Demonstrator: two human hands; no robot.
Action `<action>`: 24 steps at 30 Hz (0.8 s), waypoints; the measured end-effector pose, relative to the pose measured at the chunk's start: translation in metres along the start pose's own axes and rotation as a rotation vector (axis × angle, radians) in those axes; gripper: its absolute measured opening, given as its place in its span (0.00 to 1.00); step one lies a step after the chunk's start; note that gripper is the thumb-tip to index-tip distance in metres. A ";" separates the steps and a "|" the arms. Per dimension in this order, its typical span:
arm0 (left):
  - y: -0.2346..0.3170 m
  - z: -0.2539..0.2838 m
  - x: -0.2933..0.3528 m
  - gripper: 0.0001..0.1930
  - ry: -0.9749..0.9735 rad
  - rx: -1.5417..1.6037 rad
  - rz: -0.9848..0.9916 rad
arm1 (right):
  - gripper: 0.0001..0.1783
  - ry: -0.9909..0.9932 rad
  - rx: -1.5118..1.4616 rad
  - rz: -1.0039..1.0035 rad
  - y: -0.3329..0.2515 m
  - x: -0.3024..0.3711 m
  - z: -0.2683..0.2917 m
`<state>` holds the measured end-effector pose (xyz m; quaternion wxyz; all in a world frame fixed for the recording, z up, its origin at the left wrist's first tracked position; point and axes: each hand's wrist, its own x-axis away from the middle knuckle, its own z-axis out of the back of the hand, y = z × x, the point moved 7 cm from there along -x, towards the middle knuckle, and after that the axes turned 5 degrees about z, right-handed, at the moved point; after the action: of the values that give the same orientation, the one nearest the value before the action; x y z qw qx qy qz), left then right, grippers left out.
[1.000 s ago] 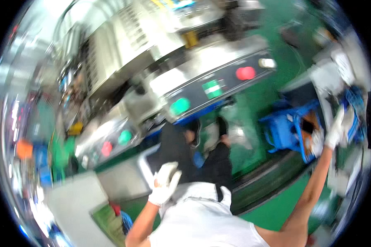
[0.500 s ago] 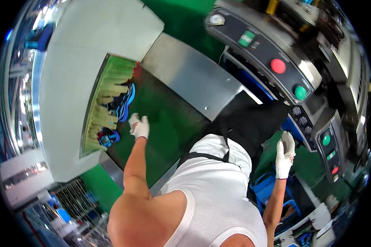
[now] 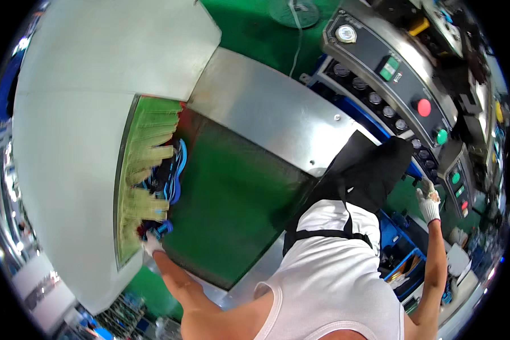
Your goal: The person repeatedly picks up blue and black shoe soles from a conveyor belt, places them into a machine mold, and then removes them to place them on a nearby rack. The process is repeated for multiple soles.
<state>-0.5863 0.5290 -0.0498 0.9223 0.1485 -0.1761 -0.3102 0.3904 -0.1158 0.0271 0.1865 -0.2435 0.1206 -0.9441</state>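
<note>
My left hand [image 3: 152, 245], in a whitish glove, reaches to the end of a dark shoe with a blue sole [image 3: 165, 228] at the lower end of the strip curtain. Its fingers are blurred and partly hidden against the shoe, so I cannot tell whether they grip it. Farther along the same opening lies another black and blue shoe [image 3: 174, 173], partly covered by the yellow-green strips [image 3: 153, 156]. My right hand [image 3: 429, 202], also gloved, is held out at the right beside the control panels, fingers apart and holding nothing.
A large pale machine housing [image 3: 73, 170] surrounds the strip curtain. Before it runs a dark green belt [image 3: 226, 198] with a metal edge plate [image 3: 260, 102]. At the right stand control panels [image 3: 391, 68] with a red button [image 3: 424, 107] and gauges. A blue crate [image 3: 399, 243] sits below my right hand.
My left hand has gone from above the belt to the nearer shoe at the curtain. My right hand's fingers have spread, and the view has shifted, with my body now farther right.
</note>
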 end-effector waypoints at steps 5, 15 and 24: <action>-0.002 -0.008 -0.060 0.30 0.122 -0.298 -0.072 | 0.29 -0.029 0.165 -0.146 0.042 0.033 0.013; 0.058 -0.049 0.192 0.16 0.049 -0.591 -0.952 | 0.31 0.042 -0.145 -0.081 0.025 0.050 -0.015; 0.166 -0.134 0.436 0.16 -0.450 -0.117 -0.991 | 0.29 0.013 -0.281 0.335 -0.226 0.052 0.014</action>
<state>-0.1190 0.4059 -0.0045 0.6119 0.0919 -0.2604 -0.7411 0.2889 0.0649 0.1328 0.3041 -0.2374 0.2908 -0.8756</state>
